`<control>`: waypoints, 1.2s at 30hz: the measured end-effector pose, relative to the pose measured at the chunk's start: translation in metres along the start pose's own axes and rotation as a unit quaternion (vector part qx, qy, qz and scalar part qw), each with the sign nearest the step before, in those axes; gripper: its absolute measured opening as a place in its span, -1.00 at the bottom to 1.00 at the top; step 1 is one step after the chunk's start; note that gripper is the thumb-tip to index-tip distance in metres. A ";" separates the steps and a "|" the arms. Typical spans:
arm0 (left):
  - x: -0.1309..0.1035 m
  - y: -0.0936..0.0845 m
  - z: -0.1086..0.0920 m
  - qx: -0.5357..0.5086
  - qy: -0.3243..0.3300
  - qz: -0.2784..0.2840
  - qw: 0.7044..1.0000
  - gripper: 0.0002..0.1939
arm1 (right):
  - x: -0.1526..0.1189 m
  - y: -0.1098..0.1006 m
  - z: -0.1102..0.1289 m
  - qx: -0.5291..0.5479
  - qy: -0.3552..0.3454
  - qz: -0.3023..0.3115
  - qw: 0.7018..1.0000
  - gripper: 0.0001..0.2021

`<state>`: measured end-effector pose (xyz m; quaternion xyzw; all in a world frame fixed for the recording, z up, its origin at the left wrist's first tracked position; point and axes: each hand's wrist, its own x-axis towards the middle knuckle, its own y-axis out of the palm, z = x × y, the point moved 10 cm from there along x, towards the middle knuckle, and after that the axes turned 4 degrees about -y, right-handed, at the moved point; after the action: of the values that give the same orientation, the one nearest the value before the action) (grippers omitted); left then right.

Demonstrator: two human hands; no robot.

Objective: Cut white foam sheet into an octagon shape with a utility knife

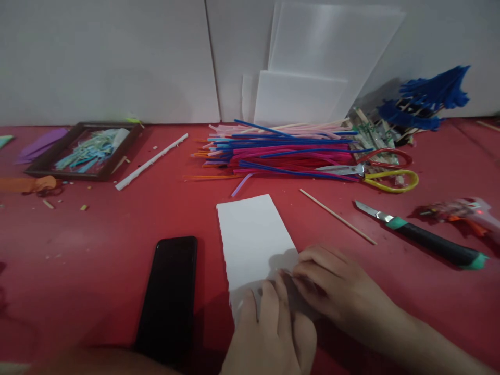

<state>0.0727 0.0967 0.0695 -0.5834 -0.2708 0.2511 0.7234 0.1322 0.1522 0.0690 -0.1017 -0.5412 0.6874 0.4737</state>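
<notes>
Here's the white card (pixel 253 229), lying flat on the red table (pixel 97 234), its far half in plain sight and its near end tucked beneath the fingers. The left hand (pixel 269 338) lies over that near end, palm down, fingers slightly parted and bent, their tips resting on the card, thumb off to the right. And in from the right side, the right hand (pixel 344 291) meets it at the card's right edge, thumb and fingers drawn close together, tips down by the left forefinger; whether they pinch the edge or something thin there, I cannot tell. The two hands are almost touching, and their shadows fall across the card's lower part. Over on the left, just beside the card, a black phone (pixel 170 291) lies face up, screen dark. Beyond the right hand there's a thin wooden stick (pixel 338 217) set at a slant, then a craft knife (pixel 425 237) with its blade bared, and the glue gun (pixel 464 208) farther right, a red light showing. Behind the card, a heap of coloured pipe cleaners (pixel 289 151), with scissors (pixel 361 169) lying at its right end, blades pointing left.
</notes>
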 end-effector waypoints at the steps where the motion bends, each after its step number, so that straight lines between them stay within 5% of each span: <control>1: 0.000 0.000 0.000 -0.001 -0.002 -0.001 1.000 -0.86 | 0.000 0.000 0.001 -0.001 -0.003 0.000 1.000 -0.75; 20: -0.009 -0.007 -0.002 0.026 -0.014 -0.067 0.997 -0.85 | 0.000 0.000 -0.005 0.075 0.039 0.028 0.996 -0.86; 36: -0.012 -0.003 -0.006 0.042 0.017 -0.045 0.998 -0.77 | -0.001 0.001 -0.006 0.066 0.034 -0.009 0.997 -0.82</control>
<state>0.0684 0.0841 0.0700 -0.5438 -0.2736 0.2195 0.7624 0.1366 0.1552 0.0654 -0.0882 -0.4789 0.7137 0.5034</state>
